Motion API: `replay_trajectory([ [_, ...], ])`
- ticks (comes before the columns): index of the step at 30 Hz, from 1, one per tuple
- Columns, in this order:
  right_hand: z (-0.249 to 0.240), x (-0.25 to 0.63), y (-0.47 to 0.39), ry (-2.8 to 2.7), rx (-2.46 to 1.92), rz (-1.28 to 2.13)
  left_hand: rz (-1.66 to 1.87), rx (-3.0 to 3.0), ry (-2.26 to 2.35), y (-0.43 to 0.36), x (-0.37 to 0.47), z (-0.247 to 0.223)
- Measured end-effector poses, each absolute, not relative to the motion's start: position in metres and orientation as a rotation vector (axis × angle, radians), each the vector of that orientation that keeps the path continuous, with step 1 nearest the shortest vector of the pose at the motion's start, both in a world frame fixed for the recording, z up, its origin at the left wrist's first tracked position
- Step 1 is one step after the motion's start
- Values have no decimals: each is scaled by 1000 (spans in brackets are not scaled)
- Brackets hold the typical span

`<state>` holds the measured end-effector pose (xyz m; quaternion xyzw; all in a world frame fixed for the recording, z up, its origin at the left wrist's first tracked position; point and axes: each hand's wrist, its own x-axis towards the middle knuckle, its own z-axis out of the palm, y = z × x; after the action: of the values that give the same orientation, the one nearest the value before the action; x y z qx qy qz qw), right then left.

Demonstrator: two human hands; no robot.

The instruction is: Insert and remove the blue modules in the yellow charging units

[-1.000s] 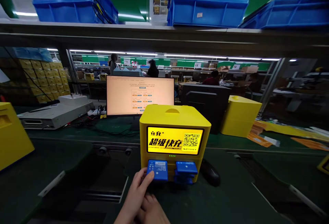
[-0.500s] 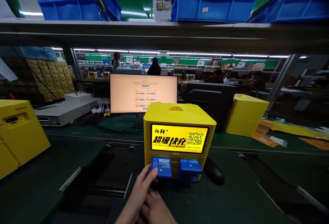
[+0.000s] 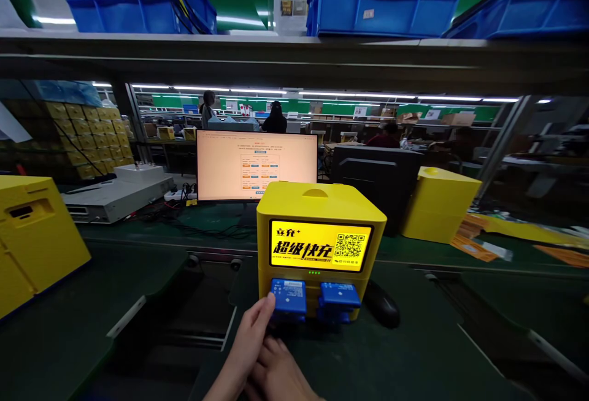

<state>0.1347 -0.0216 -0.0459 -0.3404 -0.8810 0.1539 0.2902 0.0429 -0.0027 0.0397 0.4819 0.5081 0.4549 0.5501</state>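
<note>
- The left hand (image 3: 251,343) pinches the left blue power bank (image 3: 288,296), which juts from the yellow charging station (image 3: 321,235) on the table (image 3: 414,352).
- The right hand (image 3: 280,376) curls loosely behind, gripping nothing visible.
- The bank looks rigid, smooth, fairly dense; hold its protruding side edges.

Cut off, covered, too small to read

Both wrists lost below the near edge; right hand (image 3: 278,373) mostly out of frame, tucked under left hand (image 3: 251,343). Near-left corner of blue plastic power bank (image 3: 288,295) covered by thumb. Text on glowing pale monitor screen (image 3: 256,165) too small to read.
</note>
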Motion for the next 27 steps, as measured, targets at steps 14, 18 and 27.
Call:
replay_trajectory([
  [14,-43,135,-24,-2350,-873,481,913,1488,1191,17,24,8],
  [18,-41,134,-26,-2320,-890,486,925,1428,1149,18,26,7],
  [27,-38,135,-29,-2312,-900,512,919,1405,1141,16,27,10],
])
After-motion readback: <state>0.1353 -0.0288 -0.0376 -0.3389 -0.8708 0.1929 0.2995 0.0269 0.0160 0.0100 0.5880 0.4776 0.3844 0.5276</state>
